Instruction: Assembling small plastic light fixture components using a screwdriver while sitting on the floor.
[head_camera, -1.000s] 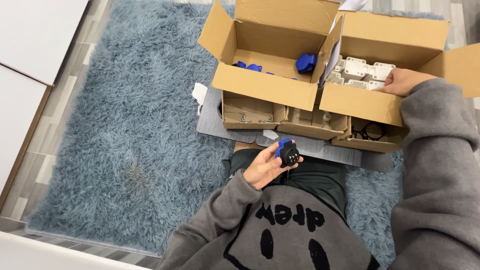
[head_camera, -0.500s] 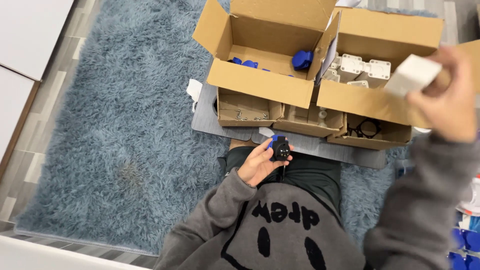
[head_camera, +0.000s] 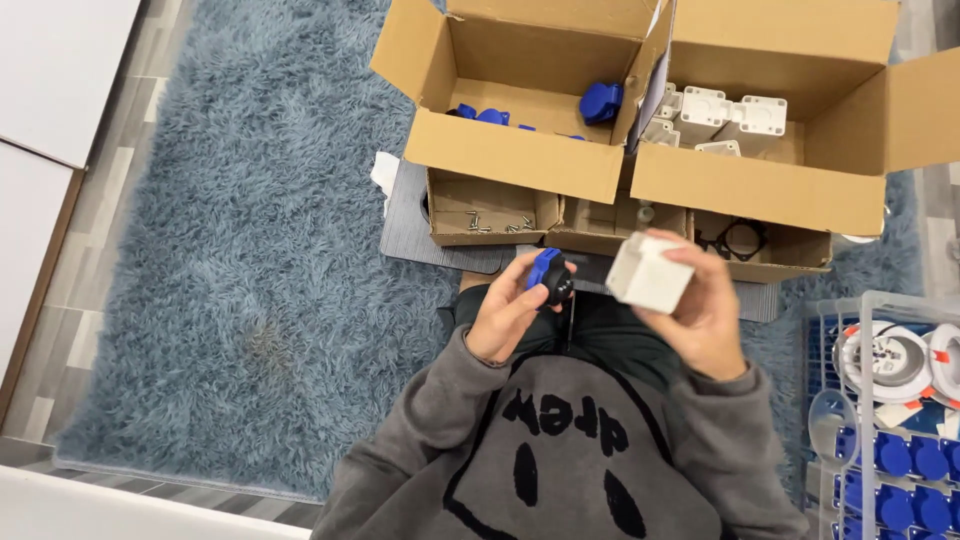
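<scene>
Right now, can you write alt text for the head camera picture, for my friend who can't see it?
Seen from above, a person in a grey sweatshirt holds a blue and black plug part in the left hand and a white box-shaped housing in the right hand. Ahead, on a shaggy blue rug, open cardboard boxes hold blue parts, white housings and screws.

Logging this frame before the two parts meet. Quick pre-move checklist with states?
1. Left hand grips the blue and black part: ok.
2. Right hand holds the white box-shaped housing: ok.
3. The two parts are apart, not touching: ok.
4. Housing's open side faces the blue part: cannot tell.
5. Screws lie within view in the small tray: ok.
6. Tool at hand for the screws: cannot tell, none in view.
</scene>
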